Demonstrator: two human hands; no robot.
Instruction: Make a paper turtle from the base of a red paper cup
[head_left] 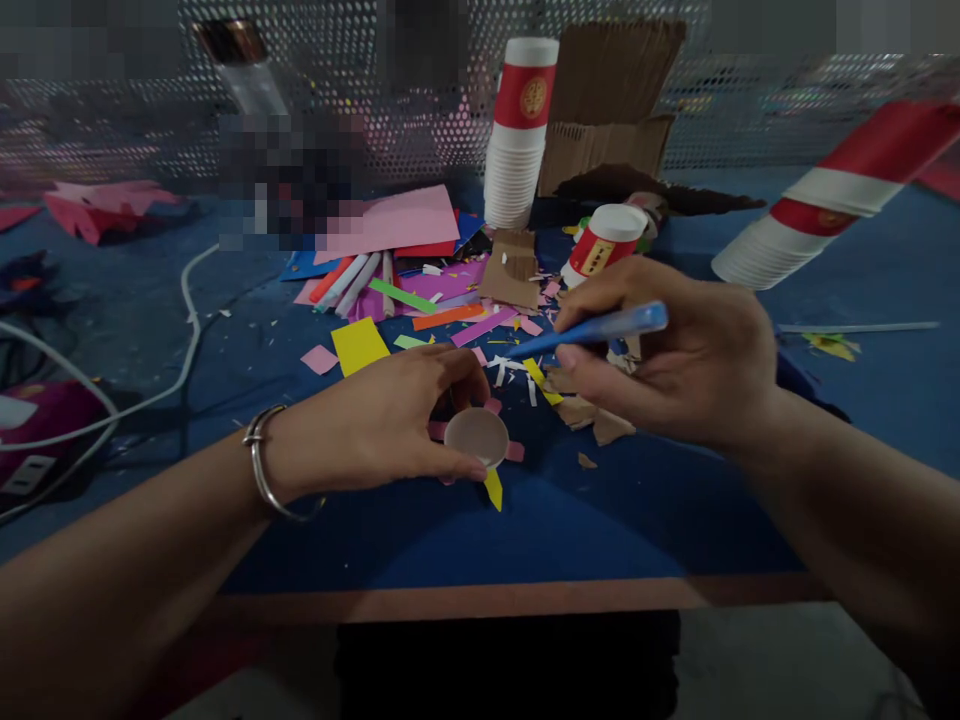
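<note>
My left hand (390,415) is closed around the edge of a small round whitish piece (477,438), maybe a cup bottom. Pink paper tabs (514,452) and a pointed yellow paper strip (493,490) stick out around its rim. In my right hand (675,350), a blue pen or marker (600,326) is pinched between thumb and fingers, its narrow end toward the left. That end hovers near white paper snippets (510,372); whether it touches them I cannot tell. Torn brown cardboard bits (600,418) lie just below my right hand.
Coloured paper strips and a pink sheet (405,222) lie beyond my hands, with several markers (352,282). A tall paper cup stack (517,140) stands behind, a leaning stack (817,215) at right. A single red cup (604,245) stands nearer. A white cable (191,340) loops at left.
</note>
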